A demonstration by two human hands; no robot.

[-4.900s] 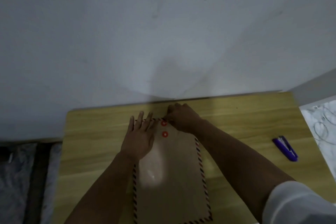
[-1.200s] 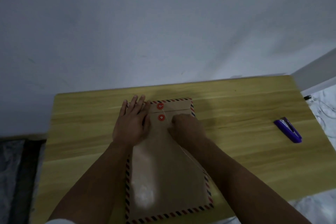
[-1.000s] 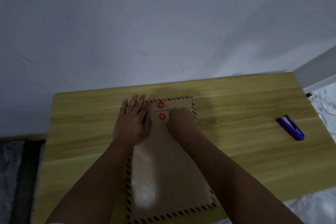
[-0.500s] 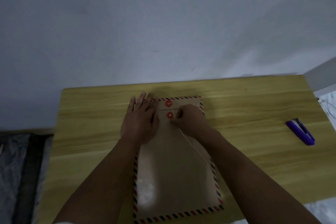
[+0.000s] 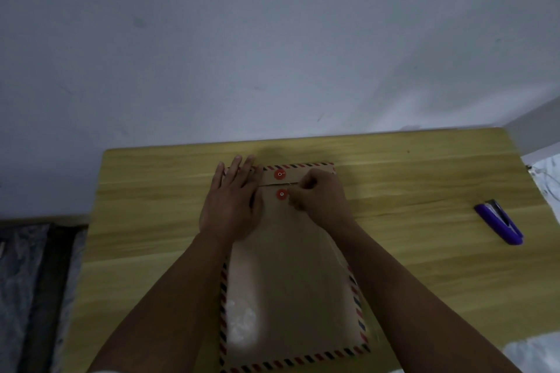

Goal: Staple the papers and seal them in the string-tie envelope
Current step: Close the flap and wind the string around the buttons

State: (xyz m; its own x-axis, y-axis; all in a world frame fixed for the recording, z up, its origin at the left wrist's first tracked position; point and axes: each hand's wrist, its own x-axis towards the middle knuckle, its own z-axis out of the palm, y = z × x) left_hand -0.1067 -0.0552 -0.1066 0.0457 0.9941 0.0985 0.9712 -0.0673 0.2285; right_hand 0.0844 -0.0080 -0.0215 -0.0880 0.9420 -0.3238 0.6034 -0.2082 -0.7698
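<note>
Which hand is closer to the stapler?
Right. The right hand is on the envelope's top, nearer the stapler; the left hand lies farther away.

I count one brown envelope [image 5: 291, 275] with a striped border lying on one wooden table [image 5: 409, 185], and on it two red button discs: one on the flap [image 5: 279, 174] and one just below on the body [image 5: 281, 194]. One purple stapler [image 5: 498, 225] lies well apart, off to my right. Two hands of mine are on the envelope, my left hand [image 5: 231, 206] and my right hand [image 5: 321, 197].
</note>
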